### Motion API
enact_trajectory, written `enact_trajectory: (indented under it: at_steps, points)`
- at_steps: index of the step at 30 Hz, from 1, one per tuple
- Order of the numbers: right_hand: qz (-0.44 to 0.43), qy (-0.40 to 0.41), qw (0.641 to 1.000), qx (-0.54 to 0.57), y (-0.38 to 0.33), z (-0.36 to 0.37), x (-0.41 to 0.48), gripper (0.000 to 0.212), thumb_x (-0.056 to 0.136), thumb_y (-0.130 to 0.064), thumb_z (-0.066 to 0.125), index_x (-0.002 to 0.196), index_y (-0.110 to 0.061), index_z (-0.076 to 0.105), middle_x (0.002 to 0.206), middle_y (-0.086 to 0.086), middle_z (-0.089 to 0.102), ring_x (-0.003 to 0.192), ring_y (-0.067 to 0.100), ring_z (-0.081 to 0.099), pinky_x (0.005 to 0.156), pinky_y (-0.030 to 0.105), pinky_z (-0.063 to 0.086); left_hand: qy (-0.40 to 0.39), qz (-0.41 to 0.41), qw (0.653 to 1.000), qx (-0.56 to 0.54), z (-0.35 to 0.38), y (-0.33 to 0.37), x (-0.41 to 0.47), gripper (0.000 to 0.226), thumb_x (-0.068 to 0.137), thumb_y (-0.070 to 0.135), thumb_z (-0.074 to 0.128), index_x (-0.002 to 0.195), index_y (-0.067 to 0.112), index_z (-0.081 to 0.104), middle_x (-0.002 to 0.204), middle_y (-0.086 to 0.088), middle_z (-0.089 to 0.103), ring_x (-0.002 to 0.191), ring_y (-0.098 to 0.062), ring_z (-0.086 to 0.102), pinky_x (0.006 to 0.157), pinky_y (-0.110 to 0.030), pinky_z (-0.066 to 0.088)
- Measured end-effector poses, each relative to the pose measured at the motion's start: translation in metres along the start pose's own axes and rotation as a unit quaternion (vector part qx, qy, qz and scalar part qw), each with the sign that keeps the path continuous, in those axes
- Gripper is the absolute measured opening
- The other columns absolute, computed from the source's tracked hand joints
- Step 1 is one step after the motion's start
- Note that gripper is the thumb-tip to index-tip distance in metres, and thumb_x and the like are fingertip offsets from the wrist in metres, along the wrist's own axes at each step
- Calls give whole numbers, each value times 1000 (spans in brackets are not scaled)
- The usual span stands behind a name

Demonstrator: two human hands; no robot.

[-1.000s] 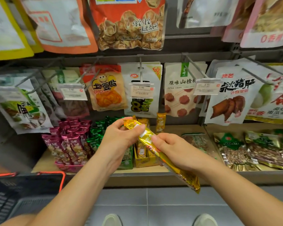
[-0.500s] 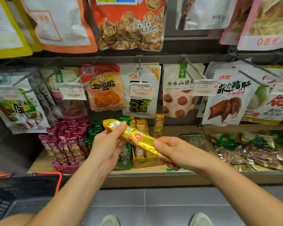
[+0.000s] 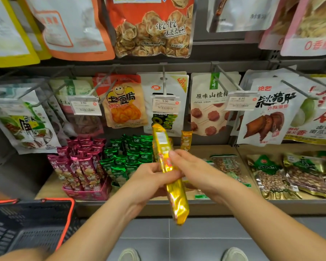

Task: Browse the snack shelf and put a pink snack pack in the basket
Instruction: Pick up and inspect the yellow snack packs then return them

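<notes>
Basket (image 3: 36,219) sits left, below shelf (image 3: 290,206).

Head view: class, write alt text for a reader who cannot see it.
The left hand and right hand hold a yellow pack roughly upright before a shelf. Pink packs stand at lower left beside green packs; a basket sits bottom left.

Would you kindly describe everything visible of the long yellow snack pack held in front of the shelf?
The yellow snack pack is a long, narrow pouch of shiny gold foil-like film, crinkled, with a pale printed panel near its top and a reddish patch mid-length. It stands nearly upright, top tipped slightly left, lower end hanging below the shelf front, above the floor. The left hand grips its middle from the left; the right hand pinches it from the right.
</notes>
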State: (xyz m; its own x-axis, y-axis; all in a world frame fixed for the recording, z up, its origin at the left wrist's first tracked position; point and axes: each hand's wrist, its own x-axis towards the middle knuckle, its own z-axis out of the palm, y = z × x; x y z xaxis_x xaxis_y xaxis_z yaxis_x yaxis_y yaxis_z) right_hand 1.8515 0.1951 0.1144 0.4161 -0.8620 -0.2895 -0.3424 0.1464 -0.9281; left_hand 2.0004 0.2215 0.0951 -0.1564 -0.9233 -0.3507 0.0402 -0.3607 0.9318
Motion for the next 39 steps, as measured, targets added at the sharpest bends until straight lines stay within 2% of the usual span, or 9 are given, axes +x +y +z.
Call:
enact_trajectory:
  at_steps: [5,10,16,20,24,27,32,36,39]
  points:
    - [-30,74,983,165,4,-6,10,45,94,-22,63,135,-26,46,108,13,71,85,20,69,74,35,58,-48,-9,997,53,10,-4,-6,30,68,24,83,93,11,73,83,-3,75,72,-11,69,64,-21,52]
    - [-45,167,944,281,8,-26,14,51,94,-10,61,137,-33,44,110,10,65,91,25,67,63,40,59,-25,-8,993,114,3,-2,-10,50,53,42,81,93,14,73,78,1,74,69,-9,66,63,-22,50]
    - [-21,204,924,323,15,-37,19,38,97,-12,57,132,-22,47,112,11,63,96,27,65,61,39,59,-77,-10,979,188,-10,-1,-18,43,82,32,71,118,11,59,77,-2,70,67,-13,64,66,-26,54]
    - [7,225,907,355,15,-42,22,35,98,-13,55,132,-19,47,117,12,61,100,29,63,69,45,59,-91,61,962,250,-20,10,-23,25,88,38,64,100,16,66,68,1,66,59,-10,59,56,-21,48]
    - [37,210,903,373,13,-42,22,28,97,-20,57,124,-21,49,112,14,63,95,32,67,68,48,60,-66,128,939,311,-23,15,-24,33,85,43,65,99,14,71,68,3,63,55,-7,51,52,-17,41]
    - [59,233,910,337,12,-46,22,27,90,-29,68,113,-23,55,107,10,67,92,25,69,63,39,58,-30,172,908,382,-32,18,-25,50,71,56,65,113,29,71,86,8,74,74,-6,66,71,-25,53]
    - [87,227,916,318,14,-54,18,16,85,-15,73,97,-12,63,86,10,68,79,20,65,55,25,52,81,211,929,292,-47,27,-24,51,73,59,56,122,44,58,108,22,64,92,10,59,73,-4,41]
    - [96,189,931,296,14,-57,16,23,81,-8,74,100,-10,61,94,12,70,84,22,66,55,24,53,148,175,949,216,-52,25,-19,30,95,32,57,123,44,57,93,15,60,62,3,54,65,-22,43]
    - [98,170,942,273,15,-59,15,35,80,-4,75,106,-13,54,102,14,71,89,23,69,58,26,54,209,163,946,186,-55,24,-14,35,94,15,54,122,35,62,70,10,59,56,-10,47,60,-37,39]
